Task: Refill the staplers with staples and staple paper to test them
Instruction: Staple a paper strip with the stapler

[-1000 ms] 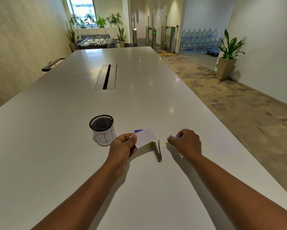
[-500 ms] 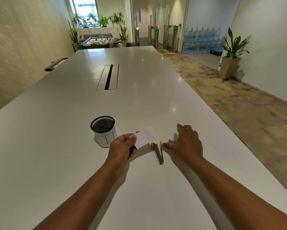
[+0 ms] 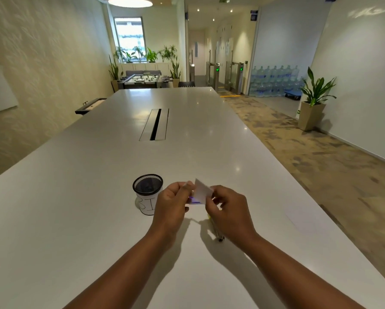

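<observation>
On the white wrap of the black mesh cup (image 3: 147, 192), hand-drawn letters "BI" readable (the rest hidden behind the left hand (image 3: 172, 205)); standing on the white counter (image 3: 80, 197), just left of that hand; inside only dark, contents not clear. Compared with half a second ago, right hand (image 3: 228, 211) lifted from the counter and brought over to the small white paper (image 3: 201, 190), now pinched from both sides: left grip closed on its left edge with thumb and fingers, right grip curled on its right lower part. Paper held tilted above the counter, with a small purple-blue thing (image 3: 195, 200) at its lower edge, too small to name. Yellow-tipped stapler (image 3: 217, 230) lying on the counter, partly hidden under the right hand. Another pale sheet (image 3: 303, 219) flat on the counter at the right.
</observation>
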`<state>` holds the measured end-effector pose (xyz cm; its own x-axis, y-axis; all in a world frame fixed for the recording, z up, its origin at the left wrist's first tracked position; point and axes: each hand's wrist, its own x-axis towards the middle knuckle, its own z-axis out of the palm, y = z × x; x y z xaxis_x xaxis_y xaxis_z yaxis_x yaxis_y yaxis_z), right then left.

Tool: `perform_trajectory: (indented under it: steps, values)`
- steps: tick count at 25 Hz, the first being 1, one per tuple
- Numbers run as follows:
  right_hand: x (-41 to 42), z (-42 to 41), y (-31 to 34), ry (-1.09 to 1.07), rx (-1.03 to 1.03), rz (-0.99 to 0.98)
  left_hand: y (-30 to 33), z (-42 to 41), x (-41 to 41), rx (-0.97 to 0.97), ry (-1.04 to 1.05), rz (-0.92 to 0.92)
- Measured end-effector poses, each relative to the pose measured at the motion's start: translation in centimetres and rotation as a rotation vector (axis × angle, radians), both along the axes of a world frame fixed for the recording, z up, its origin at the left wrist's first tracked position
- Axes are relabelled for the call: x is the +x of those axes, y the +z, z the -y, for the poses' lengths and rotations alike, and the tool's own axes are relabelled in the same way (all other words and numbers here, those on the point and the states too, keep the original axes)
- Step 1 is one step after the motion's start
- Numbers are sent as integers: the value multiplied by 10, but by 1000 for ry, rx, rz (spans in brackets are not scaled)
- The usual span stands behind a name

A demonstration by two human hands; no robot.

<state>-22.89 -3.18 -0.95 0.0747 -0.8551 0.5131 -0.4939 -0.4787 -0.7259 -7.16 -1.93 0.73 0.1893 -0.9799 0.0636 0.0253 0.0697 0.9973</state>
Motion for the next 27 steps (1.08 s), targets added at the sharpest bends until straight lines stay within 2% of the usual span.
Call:
perform_trajectory:
  steps: [2,4,6,10,15,21,27]
  values:
    - [4,-2,8,78,289,363,1,-3,1,-23,34,31]
    - [6,-4,12,146,447,538,1,-4,1,-4,23,-6]
    - [8,-6,18,190,557,628,4,-3,0,19,-12,-114]
    - [7,-7,26,247,656,667,9,0,6,59,-25,-180]
    - [4,-6,30,231,554,714,15,2,12,91,-38,-138]
    - [3,-4,30,181,489,640,16,1,14,34,-19,-83]
    - [3,-5,33,168,510,649,20,0,15,144,-119,-195]
